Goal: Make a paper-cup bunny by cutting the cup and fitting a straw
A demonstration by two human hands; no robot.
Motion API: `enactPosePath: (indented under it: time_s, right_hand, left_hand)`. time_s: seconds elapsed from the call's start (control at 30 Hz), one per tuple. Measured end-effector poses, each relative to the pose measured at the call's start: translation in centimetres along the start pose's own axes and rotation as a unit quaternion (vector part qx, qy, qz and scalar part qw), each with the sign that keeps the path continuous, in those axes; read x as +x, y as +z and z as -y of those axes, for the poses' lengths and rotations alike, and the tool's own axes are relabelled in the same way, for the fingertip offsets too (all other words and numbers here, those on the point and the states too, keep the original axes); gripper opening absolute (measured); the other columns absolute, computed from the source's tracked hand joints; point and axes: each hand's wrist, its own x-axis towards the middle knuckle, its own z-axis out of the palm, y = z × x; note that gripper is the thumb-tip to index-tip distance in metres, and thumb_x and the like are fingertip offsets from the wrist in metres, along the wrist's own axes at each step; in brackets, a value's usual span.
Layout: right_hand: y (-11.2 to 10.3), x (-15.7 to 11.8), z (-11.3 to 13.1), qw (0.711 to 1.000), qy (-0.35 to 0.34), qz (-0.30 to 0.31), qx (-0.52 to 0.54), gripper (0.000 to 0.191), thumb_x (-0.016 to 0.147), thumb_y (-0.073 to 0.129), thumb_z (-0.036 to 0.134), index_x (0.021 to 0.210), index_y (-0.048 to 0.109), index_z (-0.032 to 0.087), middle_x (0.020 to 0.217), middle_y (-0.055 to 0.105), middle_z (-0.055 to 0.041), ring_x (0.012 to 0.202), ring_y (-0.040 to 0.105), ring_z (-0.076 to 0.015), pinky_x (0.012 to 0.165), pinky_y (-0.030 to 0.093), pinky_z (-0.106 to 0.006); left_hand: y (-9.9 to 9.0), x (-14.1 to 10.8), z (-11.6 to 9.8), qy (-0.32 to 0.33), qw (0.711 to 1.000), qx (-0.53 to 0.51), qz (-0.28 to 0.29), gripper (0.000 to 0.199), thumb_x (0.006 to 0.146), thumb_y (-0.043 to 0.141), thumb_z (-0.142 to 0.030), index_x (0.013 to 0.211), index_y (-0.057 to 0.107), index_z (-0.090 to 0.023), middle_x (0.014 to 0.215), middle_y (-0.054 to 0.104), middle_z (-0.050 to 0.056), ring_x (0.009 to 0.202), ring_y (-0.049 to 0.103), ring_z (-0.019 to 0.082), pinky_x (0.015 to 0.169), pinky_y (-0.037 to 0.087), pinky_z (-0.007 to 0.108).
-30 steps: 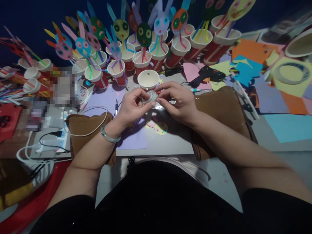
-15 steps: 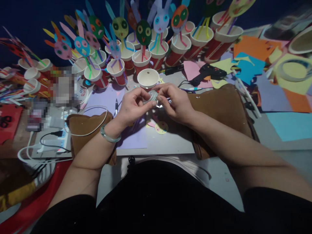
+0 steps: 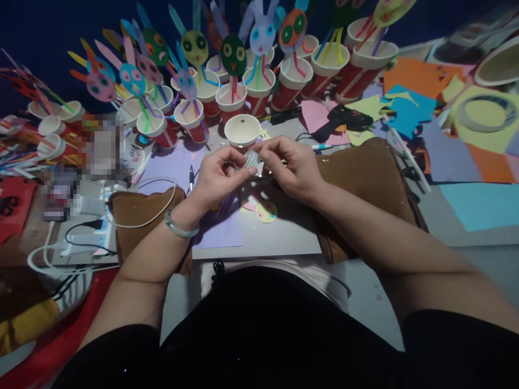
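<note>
Just in front of the white paper cup (image 3: pixel 242 131), my left hand (image 3: pixel 219 175) pinches a small, round, translucent roll (image 3: pixel 252 158) that looks like clear tape. My right hand (image 3: pixel 294 170) has its thumb and fingers pressed together at the roll's right edge; its fingertips partly cover it. Below my hands, a yellow paper circle with a drawn face (image 3: pixel 266 212) lies on the table, overlapping a pink paper piece. A green bangle (image 3: pixel 181 223) circles my left wrist.
Red-and-white cups (image 3: pixel 231 102) holding paper rabbit heads on straws line the back. A black glue gun (image 3: pixel 340 120) and coloured paper (image 3: pixel 470 200) lie to the right. Brown cushions (image 3: pixel 357 189) sit under both arms. A power strip with cables (image 3: pixel 106 232) is at left.
My right hand's fingers have shifted slightly and curl more at the edge of the roll. The left hand keeps its pinch. The whole view has moved a little.
</note>
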Motion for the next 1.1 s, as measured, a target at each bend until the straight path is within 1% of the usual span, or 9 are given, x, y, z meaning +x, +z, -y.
enactPosePath:
  time_s: [0.1, 0.2, 0.27, 0.4, 0.53, 0.67, 0.87, 0.97, 1.1]
  right_hand:
    - [-0.2, 0.2, 0.5, 0.998, 0.038, 0.009, 0.048, 0.051, 0.1, 0.058, 0.073, 0.094, 0.068, 0.023, 0.092, 0.074, -0.0044, 0.077, 0.066, -0.0168, 0.074, 0.054, -0.033]
    - [-0.2, 0.2, 0.3, 0.998, 0.028, 0.011, 0.047, 0.051, 0.09, 0.074, 0.073, 0.092, 0.068, 0.022, 0.102, 0.078, -0.0064, 0.084, 0.068, -0.0179, 0.077, 0.055, -0.033]
    - [-0.1, 0.2, 0.0, 0.999, 0.018, 0.01, 0.033, 0.049, 0.088, 0.078, 0.069, 0.09, 0.068, 0.022, 0.104, 0.079, -0.0076, 0.087, 0.069, -0.019, 0.079, 0.055, -0.034]
    - [0.1, 0.1, -0.4, 1.0, -0.005, 0.01, 0.005, 0.041, 0.096, 0.072, 0.062, 0.087, 0.067, 0.022, 0.1, 0.08, -0.0085, 0.092, 0.072, -0.0222, 0.084, 0.055, -0.038]
    - [0.2, -0.1, -1.1, 0.998, -0.043, 0.01, -0.042, 0.037, 0.102, 0.062, 0.058, 0.09, 0.065, 0.023, 0.099, 0.078, -0.009, 0.1, 0.073, -0.0259, 0.089, 0.055, -0.042]
    - [0.1, -0.2, -2.0, 0.993, -0.066, 0.012, -0.1, 0.036, 0.106, 0.054, 0.057, 0.095, 0.062, 0.024, 0.098, 0.076, -0.0097, 0.096, 0.07, -0.0265, 0.09, 0.054, -0.044]
    - [0.2, -0.3, -2.2, 0.983, -0.101, 0.006, -0.153, 0.036, 0.11, 0.043, 0.056, 0.097, 0.057, 0.025, 0.098, 0.073, -0.009, 0.091, 0.065, -0.025, 0.091, 0.052, -0.046]
    - [0.3, -0.3, -1.8, 0.987, -0.086, -0.011, -0.139, 0.04, 0.109, 0.045, 0.06, 0.094, 0.058, 0.025, 0.095, 0.072, -0.0087, 0.089, 0.064, -0.0248, 0.09, 0.052, -0.045]
    - [0.1, 0.1, -0.8, 0.999, -0.016, -0.007, -0.037, 0.047, 0.104, 0.054, 0.07, 0.091, 0.062, 0.025, 0.091, 0.072, -0.0054, 0.087, 0.067, -0.0214, 0.081, 0.054, -0.037]
  left_hand:
    - [0.0, -0.1, 0.1, 0.006, 1.0, 0.002, -0.004, 0.06, 0.063, 0.095, -0.069, 0.075, 0.062, -0.02, 0.054, 0.045, -0.008, 0.046, 0.03, 0.004, 0.045, 0.018, 0.024]
    - [0.0, -0.2, 0.3, 0.01, 1.0, 0.007, -0.002, 0.058, 0.065, 0.095, -0.068, 0.075, 0.063, -0.02, 0.052, 0.043, -0.008, 0.045, 0.03, 0.004, 0.045, 0.017, 0.025]
    - [0.1, -0.2, 0.4, 0.011, 1.0, 0.013, -0.005, 0.058, 0.064, 0.096, -0.067, 0.075, 0.063, -0.02, 0.054, 0.045, -0.008, 0.046, 0.03, 0.004, 0.045, 0.017, 0.025]
    - [0.2, -0.2, 0.7, 0.018, 0.999, 0.022, -0.015, 0.057, 0.066, 0.095, -0.066, 0.076, 0.063, -0.02, 0.057, 0.051, -0.007, 0.046, 0.033, 0.004, 0.046, 0.019, 0.025]
    - [0.3, -0.2, 0.9, 0.016, 0.999, 0.028, -0.015, 0.056, 0.068, 0.093, -0.066, 0.075, 0.062, -0.02, 0.054, 0.047, -0.008, 0.046, 0.031, 0.004, 0.046, 0.019, 0.025]
    - [0.3, -0.2, 1.0, 0.006, 1.0, 0.025, 0.005, 0.058, 0.069, 0.092, -0.069, 0.077, 0.062, -0.02, 0.052, 0.041, -0.01, 0.044, 0.029, 0.004, 0.044, 0.018, 0.026]
    - [0.3, -0.3, 1.1, -0.019, 1.0, 0.004, 0.01, 0.06, 0.067, 0.093, -0.07, 0.077, 0.062, -0.02, 0.055, 0.047, -0.008, 0.046, 0.032, 0.004, 0.045, 0.019, 0.025]
    - [0.4, -0.3, 1.0, -0.028, 1.0, -0.009, 0.009, 0.062, 0.065, 0.093, -0.071, 0.077, 0.063, -0.019, 0.057, 0.048, -0.007, 0.047, 0.031, 0.004, 0.045, 0.017, 0.024]
    - [0.5, -0.4, 0.8, -0.026, 0.999, -0.02, 0.006, 0.06, 0.066, 0.093, -0.071, 0.077, 0.063, -0.02, 0.057, 0.047, -0.007, 0.047, 0.03, 0.004, 0.045, 0.015, 0.025]
